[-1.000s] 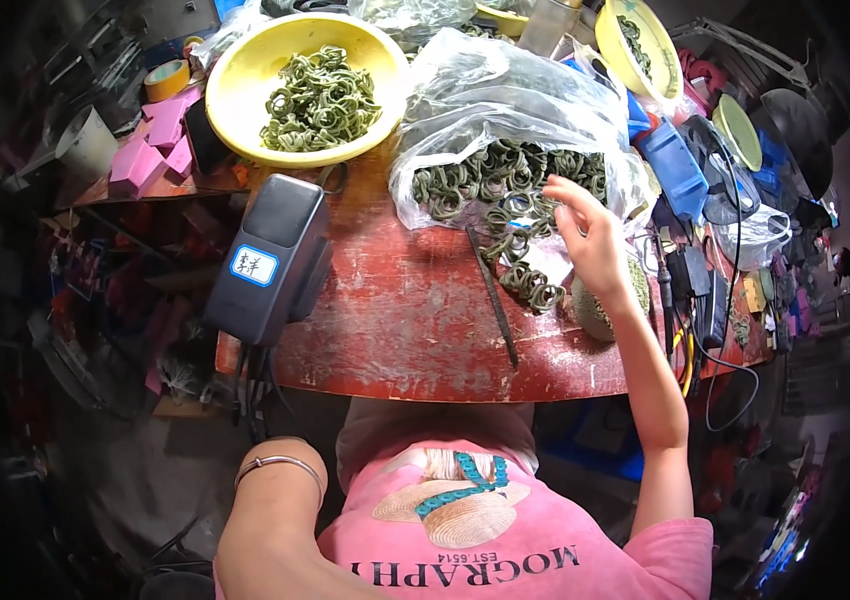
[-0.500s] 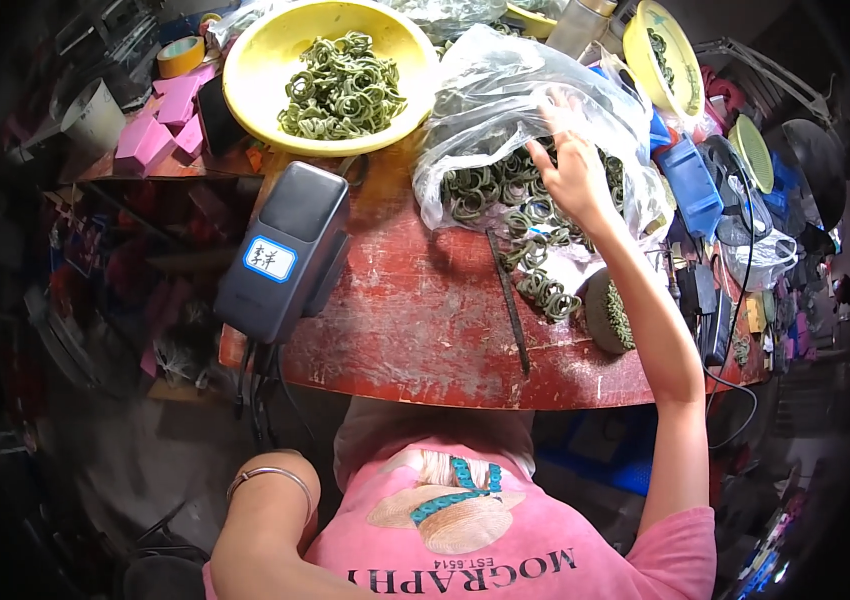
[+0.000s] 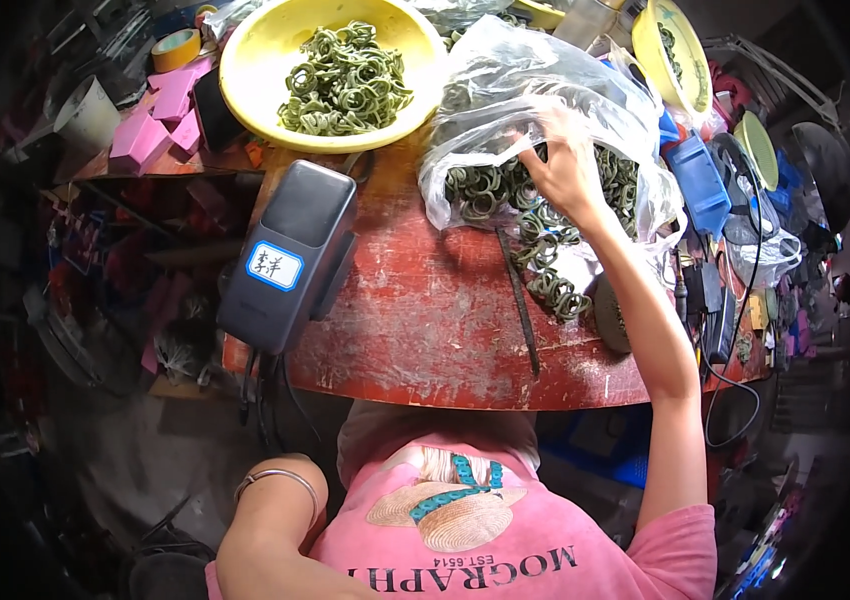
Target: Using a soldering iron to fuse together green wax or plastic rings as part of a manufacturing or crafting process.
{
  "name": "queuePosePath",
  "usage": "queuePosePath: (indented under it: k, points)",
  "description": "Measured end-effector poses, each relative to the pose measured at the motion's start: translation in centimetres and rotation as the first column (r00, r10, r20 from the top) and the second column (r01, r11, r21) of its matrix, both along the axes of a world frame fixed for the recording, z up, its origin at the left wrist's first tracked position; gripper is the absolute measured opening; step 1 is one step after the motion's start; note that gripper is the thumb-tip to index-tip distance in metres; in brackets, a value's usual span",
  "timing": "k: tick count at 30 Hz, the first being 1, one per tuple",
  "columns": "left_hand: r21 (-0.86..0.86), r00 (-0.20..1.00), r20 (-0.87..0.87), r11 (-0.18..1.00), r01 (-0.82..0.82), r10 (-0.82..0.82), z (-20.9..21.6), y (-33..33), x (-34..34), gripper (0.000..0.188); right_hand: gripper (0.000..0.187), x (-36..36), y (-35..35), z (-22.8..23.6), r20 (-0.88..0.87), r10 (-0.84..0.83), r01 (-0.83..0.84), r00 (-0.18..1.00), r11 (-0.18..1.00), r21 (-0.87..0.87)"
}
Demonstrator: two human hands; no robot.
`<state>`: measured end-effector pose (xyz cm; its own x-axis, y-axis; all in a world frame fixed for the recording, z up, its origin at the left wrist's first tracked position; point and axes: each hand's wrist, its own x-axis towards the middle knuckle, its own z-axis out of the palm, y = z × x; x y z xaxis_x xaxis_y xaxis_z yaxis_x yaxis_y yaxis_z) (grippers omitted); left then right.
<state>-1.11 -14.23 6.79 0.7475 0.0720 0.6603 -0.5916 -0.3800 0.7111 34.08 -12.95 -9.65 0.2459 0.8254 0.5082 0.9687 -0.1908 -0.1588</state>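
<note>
At the mouth of a clear plastic bag (image 3: 520, 65), the right hand (image 3: 569, 172) held its thumb spread from its fingers, which blurred against the plastic. Green rings (image 3: 482, 190) lay beneath it and to its left, and a yellow bowl (image 3: 250, 92) stood farther left. The left hand's state could not be told.
</note>
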Motion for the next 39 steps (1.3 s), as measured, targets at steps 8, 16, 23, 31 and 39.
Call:
queuePosePath:
  k: [8,16,23,31,39]
  points:
    - [-0.281,0.997,0.081,0.96,0.004,0.02,-1.7,-2.3,-0.7,0.018,0.032,-3.7,-3.5,0.1,-0.015,-0.005,0.004,1.0,0.998,-0.062]
    - [-0.294,1.0,-0.029,0.956,0.003,-0.012,0.0,-1.8,-0.2,0.017,0.037,-7.1,-8.6,1.5,-0.073,-0.019,0.006,0.997,0.985,-0.175]
    - [-0.241,1.0,-0.022,0.97,-0.018,0.013,0.3,-2.7,-0.2,0.017,0.048,-8.2,-12.3,1.9,-0.191,-0.06,0.026,0.98,0.984,-0.175]
    - [-0.191,0.999,-0.02,0.981,0.03,-0.035,-0.3,-3.9,-1.4,0.018,0.049,-10.7,-16.0,2.3,-0.167,-0.089,0.076,0.982,0.994,-0.081]
    - [-0.222,0.989,0.103,0.967,0.127,-0.106,-1.4,-5.6,-1.7,0.009,0.038,-14.0,-19.0,0.0,-0.168,0.049,-0.07,0.984,0.99,-0.12]
